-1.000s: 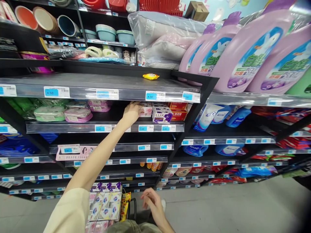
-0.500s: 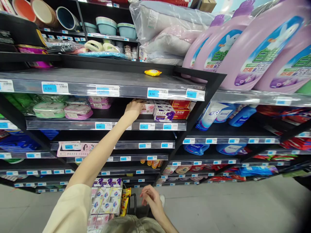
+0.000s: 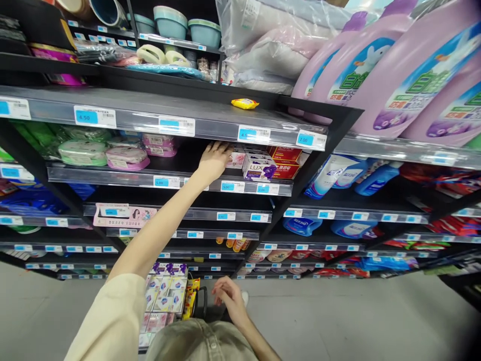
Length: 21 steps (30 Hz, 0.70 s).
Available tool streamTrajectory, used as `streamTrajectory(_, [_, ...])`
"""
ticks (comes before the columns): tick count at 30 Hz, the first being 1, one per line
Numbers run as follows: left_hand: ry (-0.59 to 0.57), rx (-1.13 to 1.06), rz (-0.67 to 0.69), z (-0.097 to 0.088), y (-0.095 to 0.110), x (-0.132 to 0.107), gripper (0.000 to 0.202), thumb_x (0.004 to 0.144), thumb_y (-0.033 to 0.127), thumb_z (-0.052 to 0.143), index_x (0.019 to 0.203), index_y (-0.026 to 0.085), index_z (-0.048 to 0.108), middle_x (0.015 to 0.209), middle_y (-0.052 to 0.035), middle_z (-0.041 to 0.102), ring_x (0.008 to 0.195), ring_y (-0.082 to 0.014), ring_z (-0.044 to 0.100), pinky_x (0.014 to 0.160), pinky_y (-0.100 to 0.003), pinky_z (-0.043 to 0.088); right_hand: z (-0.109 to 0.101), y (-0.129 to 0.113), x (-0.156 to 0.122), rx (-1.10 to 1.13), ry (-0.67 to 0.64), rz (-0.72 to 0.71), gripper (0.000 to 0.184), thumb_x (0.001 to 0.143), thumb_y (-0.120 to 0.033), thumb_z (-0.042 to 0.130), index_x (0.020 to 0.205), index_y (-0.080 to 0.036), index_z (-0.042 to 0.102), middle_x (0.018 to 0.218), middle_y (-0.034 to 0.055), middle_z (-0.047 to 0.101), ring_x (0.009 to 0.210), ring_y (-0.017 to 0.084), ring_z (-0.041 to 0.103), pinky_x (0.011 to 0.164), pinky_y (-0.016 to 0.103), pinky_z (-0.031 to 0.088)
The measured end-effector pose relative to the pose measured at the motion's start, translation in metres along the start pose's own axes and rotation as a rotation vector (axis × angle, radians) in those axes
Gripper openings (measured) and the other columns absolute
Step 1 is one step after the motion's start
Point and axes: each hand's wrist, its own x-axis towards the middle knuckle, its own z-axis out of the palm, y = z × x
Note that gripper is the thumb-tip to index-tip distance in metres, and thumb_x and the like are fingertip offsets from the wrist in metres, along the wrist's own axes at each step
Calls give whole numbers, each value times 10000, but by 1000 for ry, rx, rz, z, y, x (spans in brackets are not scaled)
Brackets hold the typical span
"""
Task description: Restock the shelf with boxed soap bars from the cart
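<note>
My left hand (image 3: 215, 159) reaches onto the upper middle shelf, palm down. Its fingers are stretched out and lie against the left side of a pink LUX soap box (image 3: 236, 159); the thumb is hidden. Right of that box stands a white and purple LUX soap box (image 3: 259, 168), with red boxes (image 3: 286, 170) beside it. My right hand (image 3: 228, 297) hangs low over the floor with loosely curled fingers and holds nothing. To its left are stacked soap boxes (image 3: 162, 303), white, pink and purple, with yellow packets (image 3: 191, 298) at their side.
A shelf edge with price tags (image 3: 179, 125) runs just above my left hand. On that upper shelf lies a small yellow packet (image 3: 245, 104). Pink and green packs (image 3: 128, 156) sit to the left. Large purple detergent bottles (image 3: 398, 95) stand at the right.
The view has tilted down and shifted a little, so the shelves sit slightly higher and farther right. My left hand stays at the pink soap box, its fingers more spread. My right hand still hangs low.
</note>
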Motion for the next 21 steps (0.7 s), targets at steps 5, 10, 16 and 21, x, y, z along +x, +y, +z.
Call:
streamTrajectory(5, [244, -100, 92, -18, 21, -89, 444, 1081, 130, 426, 1459, 188, 653, 1558, -113, 623, 1541, -280, 471, 1282, -509, 387, 5, 12, -7, -46, 4, 46, 442, 841, -678, 798, 906, -249, 711, 768, 14, 764, 550, 172, 652, 522, 290, 471])
streamTrajectory(10, [191, -302, 45, 50, 39, -276, 331, 1062, 160, 477, 1281, 232, 714, 1223, -86, 760, 1247, -243, 659, 1082, -432, 540, 7, 12, -13, -134, 8, 91, 379, 836, -627, 796, 893, -261, 719, 765, 22, 768, 554, 192, 662, 521, 314, 508])
streamTrajectory(16, [-684, -354, -643, 107, 93, -528, 249, 964, 120, 597, 1126, 212, 761, 1237, -109, 748, 1238, -274, 650, 1103, -395, 533, 7, 25, -8, -233, -68, 223, 315, 839, -512, 810, 930, -227, 709, 797, 23, 781, 591, 172, 689, 571, 292, 540])
streamTrajectory(21, [-751, -314, -961, 93, 102, -604, 318, 1054, 192, 478, 1220, 202, 748, 1230, -147, 738, 1210, -297, 651, 1046, -395, 542, 17, 33, -2, -310, -195, 307, 308, 854, -498, 807, 949, -221, 712, 809, 25, 787, 598, 166, 686, 583, 291, 536])
